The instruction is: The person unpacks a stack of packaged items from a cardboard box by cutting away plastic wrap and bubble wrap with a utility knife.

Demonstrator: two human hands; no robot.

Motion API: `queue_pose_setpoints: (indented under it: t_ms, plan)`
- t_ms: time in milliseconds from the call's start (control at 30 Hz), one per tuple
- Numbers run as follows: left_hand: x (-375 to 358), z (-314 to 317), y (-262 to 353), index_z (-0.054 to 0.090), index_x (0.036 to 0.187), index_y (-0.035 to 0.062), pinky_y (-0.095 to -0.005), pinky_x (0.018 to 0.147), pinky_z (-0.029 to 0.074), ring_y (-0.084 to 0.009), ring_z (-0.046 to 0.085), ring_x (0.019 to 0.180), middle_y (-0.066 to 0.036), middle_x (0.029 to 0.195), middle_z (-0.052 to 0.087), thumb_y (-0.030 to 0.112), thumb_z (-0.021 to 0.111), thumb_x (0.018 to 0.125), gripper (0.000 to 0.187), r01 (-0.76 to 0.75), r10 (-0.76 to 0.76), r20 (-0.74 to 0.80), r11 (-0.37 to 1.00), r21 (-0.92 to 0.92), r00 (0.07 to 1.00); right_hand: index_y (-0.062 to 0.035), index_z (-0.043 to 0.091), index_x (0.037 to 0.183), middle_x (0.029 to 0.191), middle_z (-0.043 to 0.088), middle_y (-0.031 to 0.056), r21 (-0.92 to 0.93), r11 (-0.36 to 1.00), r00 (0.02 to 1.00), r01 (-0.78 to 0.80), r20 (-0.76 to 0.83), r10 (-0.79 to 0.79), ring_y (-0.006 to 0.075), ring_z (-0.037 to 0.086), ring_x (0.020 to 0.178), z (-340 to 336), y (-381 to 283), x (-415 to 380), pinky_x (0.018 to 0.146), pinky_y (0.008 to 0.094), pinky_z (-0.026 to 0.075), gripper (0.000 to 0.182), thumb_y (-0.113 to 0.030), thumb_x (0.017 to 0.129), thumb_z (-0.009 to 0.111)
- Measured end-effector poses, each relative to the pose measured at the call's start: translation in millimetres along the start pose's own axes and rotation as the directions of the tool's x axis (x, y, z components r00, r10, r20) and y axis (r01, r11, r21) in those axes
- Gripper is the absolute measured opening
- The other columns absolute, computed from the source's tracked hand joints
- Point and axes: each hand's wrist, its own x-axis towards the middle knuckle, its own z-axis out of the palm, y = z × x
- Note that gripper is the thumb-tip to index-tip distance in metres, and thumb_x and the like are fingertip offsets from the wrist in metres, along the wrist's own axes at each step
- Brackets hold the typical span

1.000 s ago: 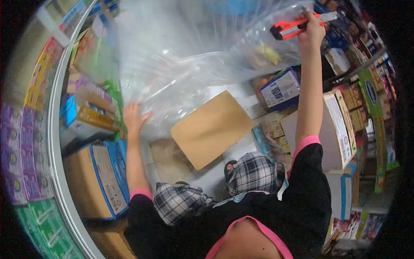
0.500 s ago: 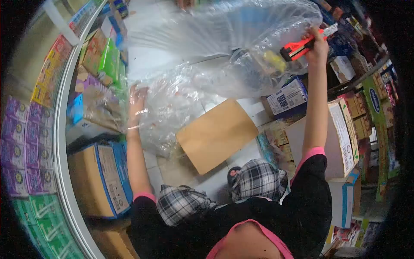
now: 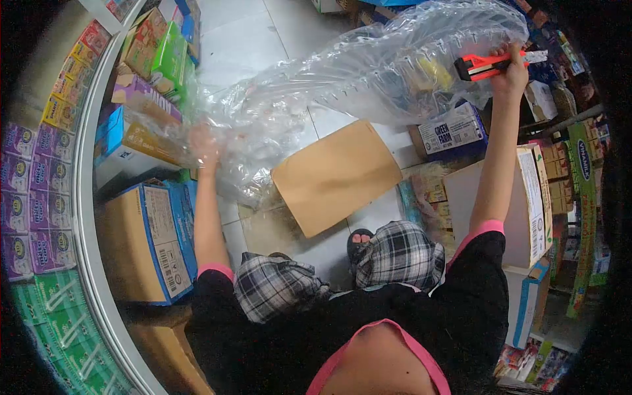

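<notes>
A wide clear plastic sheet (image 3: 368,59) stretches in crumpled folds between my two arms. My left hand (image 3: 205,146) is closed on its left end, the fingers partly veiled by the plastic. In my right hand (image 3: 511,74) is a red and black utility knife (image 3: 486,66), its metal end pointing right. The sheet's right end lies right behind the knife and the fingers. Below the sheet, a flat brown cardboard piece (image 3: 337,176) lies in front of my knees.
Product cartons line the left shelf, among them a green box (image 3: 170,64) and a large blue-edged carton (image 3: 155,240). At right stand a Green Farm box (image 3: 454,133) and a tall white carton (image 3: 490,207). White floor tiles (image 3: 240,39) show at the top.
The sheet has sunk and gathered into a narrower band, uncovering floor tiles at the top. My right hand with the knife has moved a little to the right.
</notes>
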Motion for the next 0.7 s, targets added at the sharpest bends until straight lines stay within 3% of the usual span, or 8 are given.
queue_pose_setpoints:
  t_ms: [67,100,267,300,367,500,567,700]
  plan:
    - [-46.4,26.6,19.6,0.034,0.12,0.0093,-0.0426,0.09,0.029,-0.0317,0.042,0.102,-0.019,0.112,0.042,0.043,0.058,0.063,0.07,0.019,-0.049,0.322,0.995,0.096,0.945,-0.0014,0.046,0.08,0.071,0.052,0.0104,0.016,1.0,1.0,-0.008,0.008,0.008,0.021,0.051,0.059,-2.1,1.5,-1.0,0.055,0.0358,0.046,0.01,-0.003,0.073,0.053]
    - [-72.2,77.7,-0.1,0.031,0.122,0.0115,-0.0457,0.092,0.025,-0.0333,0.033,0.111,-0.018,0.12,0.035,0.045,0.057,0.063,0.073,0.172,0.111,0.453,0.825,-0.538,0.885,-0.0015,0.046,0.08,0.07,0.052,0.0103,-0.049,0.999,0.998,0.01,-0.054,-0.012,0.0213,0.051,0.059,-0.3,1.6,-2.9,0.056,0.0364,0.046,0.01,-0.004,0.074,0.053]
    - [-148.2,57.3,10.5,0.03,0.121,0.0103,-0.0464,0.093,0.023,-0.0344,0.027,0.115,-0.016,0.123,0.032,0.042,0.059,0.06,0.074,-0.467,0.296,0.784,0.884,-0.009,0.545,-0.0004,0.047,0.079,0.068,0.048,0.0067,-0.12,0.993,0.995,0.011,-0.095,-0.023,0.0196,0.046,0.06,14.6,10.0,-16.9,0.061,0.0344,0.041,0.009,-0.008,0.077,0.051]
    - [-163.7,67.9,2.3,0.03,0.121,0.0103,-0.0464,0.093,0.023,-0.0344,0.027,0.115,-0.016,0.123,0.032,0.042,0.059,0.06,0.074,-0.471,0.296,0.788,0.882,-0.009,0.54,-0.0012,0.047,0.08,0.069,0.05,0.0079,-0.09,0.996,0.999,-0.001,-0.05,-0.004,0.021,0.049,0.06,6.2,11.2,-12.4,0.058,0.0365,0.043,0.009,-0.008,0.076,0.053]
    - [-190.5,90.1,-7.8,0.034,0.117,0.009,-0.0448,0.092,0.025,-0.0355,0.027,0.113,-0.017,0.123,0.031,0.034,0.061,0.059,0.069,0.064,0.082,0.526,0.965,-0.253,0.846,0.0001,0.048,0.083,0.073,0.051,0.0087,-0.119,0.993,0.99,-0.006,-0.138,-0.011,0.0205,0.049,0.062,20.4,9.8,-29.0,0.062,0.0339,0.043,0.01,-0.008,0.077,0.051]
    - [-195.7,70.6,7.8,0.036,0.114,0.007,-0.0422,0.088,0.03,-0.0353,0.032,0.108,-0.018,0.119,0.035,0.027,0.061,0.06,0.062,-0.047,0.139,0.37,0.968,-0.247,0.919,-0.0021,0.047,0.08,0.065,0.05,0.0081,-0.112,0.994,0.995,-0.007,-0.101,-0.004,0.0213,0.05,0.056,15.7,14.8,-31.0,0.054,0.0368,0.045,0.009,-0.006,0.075,0.053]
    - [-198.2,82.6,7.9,0.038,0.113,0.0072,-0.0397,0.084,0.033,-0.0314,0.037,0.104,-0.014,0.115,0.041,0.024,0.059,0.064,0.056,0.196,-0.097,0.584,0.975,-0.108,0.806,-0.0018,0.047,0.078,0.064,0.049,0.0077,-0.128,0.991,0.995,-0.028,-0.1,0.015,0.0201,0.049,0.056,15.0,16.5,-33.8,0.053,0.0355,0.044,0.008,-0.005,0.074,0.053]
    - [-204.4,83.7,0.4,0.041,0.109,0.0076,-0.0363,0.076,0.038,-0.0247,0.045,0.09,-0.009,0.099,0.05,0.02,0.055,0.068,0.045,0.281,-0.096,0.512,0.913,-0.296,0.854,-0.0022,0.048,0.077,0.066,0.049,0.0074,-0.143,0.989,0.996,-0.037,-0.085,0.025,0.0191,0.049,0.056,18.1,16.1,-35.2,0.053,0.0345,0.044,0.008,-0.005,0.074,0.054]
